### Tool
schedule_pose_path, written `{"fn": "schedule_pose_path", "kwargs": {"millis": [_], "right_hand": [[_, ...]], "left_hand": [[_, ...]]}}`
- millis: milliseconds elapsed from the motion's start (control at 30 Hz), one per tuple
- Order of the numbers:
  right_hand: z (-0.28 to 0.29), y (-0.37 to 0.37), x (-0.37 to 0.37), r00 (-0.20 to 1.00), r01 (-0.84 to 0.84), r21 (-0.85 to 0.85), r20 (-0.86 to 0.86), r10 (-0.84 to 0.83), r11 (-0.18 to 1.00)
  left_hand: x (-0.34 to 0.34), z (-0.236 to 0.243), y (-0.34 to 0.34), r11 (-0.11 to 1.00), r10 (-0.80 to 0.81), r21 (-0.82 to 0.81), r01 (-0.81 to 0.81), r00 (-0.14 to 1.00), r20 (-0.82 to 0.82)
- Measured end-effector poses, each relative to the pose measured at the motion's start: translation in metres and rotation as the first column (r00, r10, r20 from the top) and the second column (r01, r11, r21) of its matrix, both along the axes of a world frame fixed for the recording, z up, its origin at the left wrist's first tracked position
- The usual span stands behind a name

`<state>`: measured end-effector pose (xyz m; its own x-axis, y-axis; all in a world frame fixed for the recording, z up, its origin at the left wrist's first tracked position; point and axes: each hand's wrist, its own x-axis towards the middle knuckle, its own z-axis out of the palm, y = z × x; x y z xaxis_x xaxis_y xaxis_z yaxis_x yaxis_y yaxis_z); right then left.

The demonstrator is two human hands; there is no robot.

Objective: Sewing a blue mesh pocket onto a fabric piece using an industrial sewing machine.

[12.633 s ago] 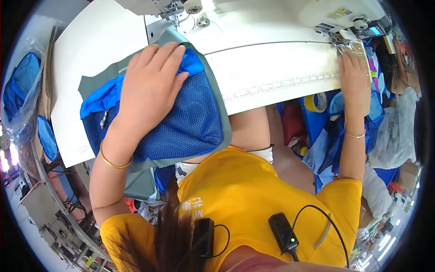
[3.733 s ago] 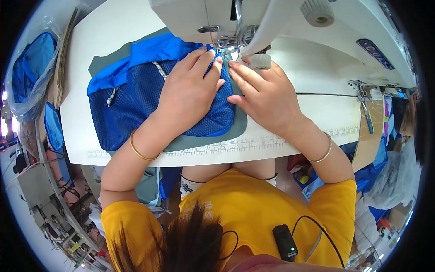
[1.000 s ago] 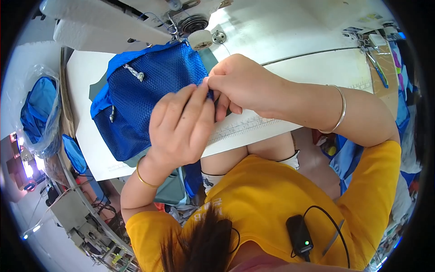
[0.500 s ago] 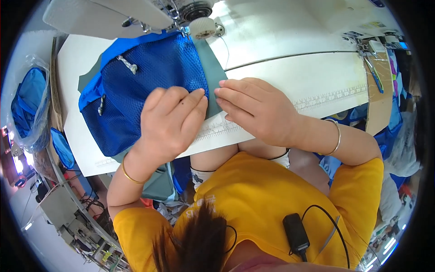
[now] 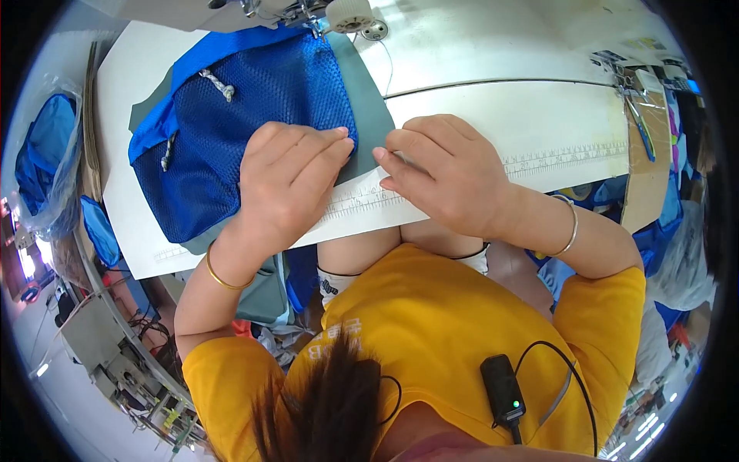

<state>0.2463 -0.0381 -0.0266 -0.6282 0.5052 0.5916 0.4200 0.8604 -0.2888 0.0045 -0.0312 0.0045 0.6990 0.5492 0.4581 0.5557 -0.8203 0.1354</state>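
A blue mesh pocket piece [image 5: 262,92] with two cord pulls lies on a grey-green fabric panel [image 5: 362,85], its upper right corner at the sewing machine's foot [image 5: 312,29]. My left hand [image 5: 296,177] presses bunched fingers on the mesh's lower right corner. My right hand [image 5: 446,177] is beside it at the panel's lower right edge, fingers bent inward; what lies between the fingertips is too small to make out. Both hands are over the printed ruler [image 5: 562,150] along the table's front.
A second machine head [image 5: 631,31] stands at the right, with tweezers [image 5: 643,135] by a cardboard strip [image 5: 647,200]. A plastic bag of blue pieces [image 5: 50,154] hangs at the left. My thighs are under the white table [image 5: 523,112].
Since about four seconds ago both hands have come down from the needle to the panel's front edge. In the last half second my right fingers have curled further.
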Motion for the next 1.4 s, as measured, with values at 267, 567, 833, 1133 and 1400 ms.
{"fn": "schedule_pose_path", "kwargs": {"millis": [267, 567, 833, 1133, 1400], "right_hand": [[0.001, -0.001, 0.001, 1.000, -0.001, 0.006, 0.024, 0.001, 1.000], [0.000, 0.002, 0.003, 1.000, -0.018, -0.006, 0.015, 0.018, 1.000], [0.002, 0.017, 0.005, 0.998, -0.051, -0.067, 0.028, 0.053, 0.996], [0.004, 0.008, -0.015, 0.991, -0.098, 0.021, 0.089, 0.096, 0.995], [0.003, 0.009, -0.007, 0.992, -0.098, 0.023, 0.079, 0.096, 0.995]], "left_hand": [[0.009, 0.008, -0.006, 0.998, 0.000, 0.065, 0.008, 0.993, -0.116], [0.019, 0.003, -0.008, 0.993, 0.061, 0.104, -0.051, 0.994, -0.095], [0.013, -0.010, -0.001, 0.997, 0.003, 0.079, -0.002, 1.000, -0.014], [-0.015, -0.011, 0.012, 0.988, -0.122, 0.094, 0.122, 0.992, -0.005], [-0.012, -0.005, 0.002, 0.987, -0.115, 0.109, 0.120, 0.992, -0.052]]}}
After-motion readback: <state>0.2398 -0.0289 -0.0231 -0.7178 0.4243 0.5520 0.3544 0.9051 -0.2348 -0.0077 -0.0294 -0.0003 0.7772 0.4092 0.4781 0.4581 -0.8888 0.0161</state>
